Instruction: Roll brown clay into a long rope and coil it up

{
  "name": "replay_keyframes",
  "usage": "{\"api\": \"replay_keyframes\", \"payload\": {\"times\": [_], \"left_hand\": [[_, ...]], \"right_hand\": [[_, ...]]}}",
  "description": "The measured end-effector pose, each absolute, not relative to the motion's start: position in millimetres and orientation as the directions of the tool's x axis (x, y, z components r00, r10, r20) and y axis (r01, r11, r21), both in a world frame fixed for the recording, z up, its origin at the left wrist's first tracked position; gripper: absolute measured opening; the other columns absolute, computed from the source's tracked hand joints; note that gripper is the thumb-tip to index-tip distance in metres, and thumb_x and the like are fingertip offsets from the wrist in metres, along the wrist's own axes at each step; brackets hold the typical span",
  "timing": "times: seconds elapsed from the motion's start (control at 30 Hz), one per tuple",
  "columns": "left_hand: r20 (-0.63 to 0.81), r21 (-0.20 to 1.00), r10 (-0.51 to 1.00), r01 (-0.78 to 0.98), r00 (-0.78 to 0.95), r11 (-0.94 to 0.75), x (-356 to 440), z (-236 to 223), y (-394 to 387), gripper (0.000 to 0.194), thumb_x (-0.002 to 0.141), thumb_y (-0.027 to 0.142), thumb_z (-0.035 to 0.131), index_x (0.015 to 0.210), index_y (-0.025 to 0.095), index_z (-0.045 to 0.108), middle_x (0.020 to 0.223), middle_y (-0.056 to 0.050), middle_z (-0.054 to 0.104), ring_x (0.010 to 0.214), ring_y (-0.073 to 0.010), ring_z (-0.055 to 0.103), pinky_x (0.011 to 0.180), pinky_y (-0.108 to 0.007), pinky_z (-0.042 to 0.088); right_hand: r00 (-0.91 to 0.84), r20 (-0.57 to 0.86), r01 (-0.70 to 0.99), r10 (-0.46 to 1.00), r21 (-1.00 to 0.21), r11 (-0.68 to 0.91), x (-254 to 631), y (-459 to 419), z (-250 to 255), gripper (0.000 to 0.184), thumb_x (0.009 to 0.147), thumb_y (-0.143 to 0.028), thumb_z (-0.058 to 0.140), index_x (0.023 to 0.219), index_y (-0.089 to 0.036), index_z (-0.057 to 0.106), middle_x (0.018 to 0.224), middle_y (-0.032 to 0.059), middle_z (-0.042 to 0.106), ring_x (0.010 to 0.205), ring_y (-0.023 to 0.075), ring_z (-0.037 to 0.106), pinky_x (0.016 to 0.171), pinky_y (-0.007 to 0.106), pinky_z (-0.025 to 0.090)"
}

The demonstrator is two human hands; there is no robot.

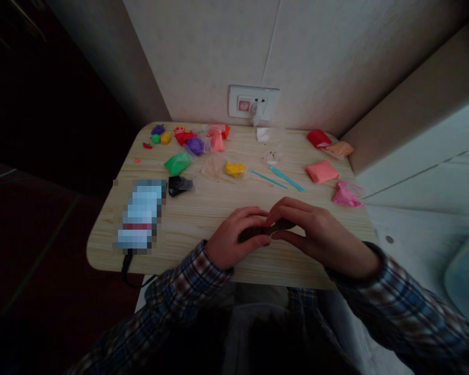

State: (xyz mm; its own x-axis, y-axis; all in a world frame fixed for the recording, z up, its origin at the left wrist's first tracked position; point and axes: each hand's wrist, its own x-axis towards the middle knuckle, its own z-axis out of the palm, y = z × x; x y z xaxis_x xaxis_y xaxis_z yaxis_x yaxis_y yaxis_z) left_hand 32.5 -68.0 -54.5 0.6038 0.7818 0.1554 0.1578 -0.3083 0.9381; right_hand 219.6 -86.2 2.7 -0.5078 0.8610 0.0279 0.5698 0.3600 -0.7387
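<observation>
Over the front of the table, my left hand [238,237] and my right hand [307,226] meet at the fingertips. The fingers of my left hand curl round, with the thumb pressed toward the right fingertips. My right hand is bent in a pinch, thumb below and fingers above. Whatever lies between them is hidden in brownish shadow, and I cannot make it out. Beyond the hands lie a thin blue stick [269,178] and a flat blue modelling tool [287,178]. A bag of yellow clay [235,169] rests to their left.
On the wooden table [203,255] stand bags of green [177,163], black [179,185], purple [195,146], coral [322,171] and pink clay [347,194]. Small coloured clay pieces [165,138] sit back left. A blurred phone [143,213] with a cable lies left. Behind is a wall socket [254,103].
</observation>
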Motion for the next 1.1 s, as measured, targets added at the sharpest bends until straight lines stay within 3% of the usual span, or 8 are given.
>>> {"api": "replay_keyframes", "payload": {"times": [0.2,0.37,0.53,0.73,0.93,1.1], "left_hand": [[0.090,0.973,0.773,0.111,0.628,-0.204,36,-55,-65,0.013,0.079,0.025,0.059,0.079,0.014,0.068,0.114,-0.012,0.059,0.110,-0.0232,0.054,0.097,-0.038,0.041],[0.075,0.986,0.773,0.070,0.630,-0.153,35,-54,-64,0.010,0.077,0.023,0.062,0.077,0.015,0.069,0.113,-0.010,0.059,0.106,-0.0210,0.056,0.096,-0.034,0.042],[0.059,0.996,0.775,0.020,0.630,-0.092,38,-53,-63,0.013,0.077,0.027,0.062,0.079,0.015,0.069,0.113,-0.009,0.059,0.104,-0.0205,0.056,0.094,-0.033,0.043],[0.035,0.998,0.801,0.017,0.598,-0.056,37,-57,-60,0.012,0.076,0.025,0.063,0.073,0.015,0.070,0.105,-0.007,0.060,0.101,-0.0185,0.057,0.094,-0.031,0.042],[0.011,1.000,0.782,-0.022,0.623,0.004,38,-55,-61,0.013,0.073,0.023,0.067,0.084,0.017,0.071,0.110,-0.008,0.059,0.104,-0.0188,0.056,0.095,-0.031,0.041],[-0.024,0.999,0.796,-0.024,0.605,0.048,41,-55,-61,0.010,0.071,0.024,0.068,0.074,0.016,0.071,0.100,-0.006,0.060,0.095,-0.0173,0.058,0.090,-0.030,0.044]], "right_hand": [[-0.494,-0.045,0.597,0.868,-0.744,0.301,222,-86,8,0.012,0.082,-0.025,0.059,0.092,-0.019,0.055,0.087,0.0037,0.061,0.074,0.0137,0.061,0.067,0.026,0.051],[-0.469,-0.105,0.598,0.877,-0.769,0.228,224,-85,9,0.009,0.083,-0.027,0.058,0.083,-0.018,0.058,0.077,0.0011,0.066,0.071,0.0131,0.062,0.066,0.025,0.048],[-0.457,-0.091,0.628,0.885,-0.737,0.248,222,-84,12,0.007,0.083,-0.025,0.059,0.080,-0.019,0.061,0.075,-0.0005,0.069,0.067,0.0124,0.063,0.063,0.024,0.047],[-0.466,-0.086,0.629,0.881,-0.732,0.261,223,-83,14,0.012,0.080,-0.027,0.063,0.088,-0.020,0.061,0.083,0.0018,0.070,0.075,0.0150,0.065,0.070,0.026,0.050],[-0.443,-0.053,0.668,0.895,-0.686,0.290,224,-82,17,0.005,0.081,-0.024,0.059,0.081,-0.021,0.064,0.078,-0.0005,0.071,0.070,0.0133,0.065,0.065,0.023,0.049],[-0.460,-0.040,0.660,0.887,-0.684,0.312,223,-81,19,0.007,0.082,-0.025,0.059,0.083,-0.021,0.064,0.079,-0.0001,0.071,0.071,0.0133,0.065,0.066,0.023,0.048]]}}
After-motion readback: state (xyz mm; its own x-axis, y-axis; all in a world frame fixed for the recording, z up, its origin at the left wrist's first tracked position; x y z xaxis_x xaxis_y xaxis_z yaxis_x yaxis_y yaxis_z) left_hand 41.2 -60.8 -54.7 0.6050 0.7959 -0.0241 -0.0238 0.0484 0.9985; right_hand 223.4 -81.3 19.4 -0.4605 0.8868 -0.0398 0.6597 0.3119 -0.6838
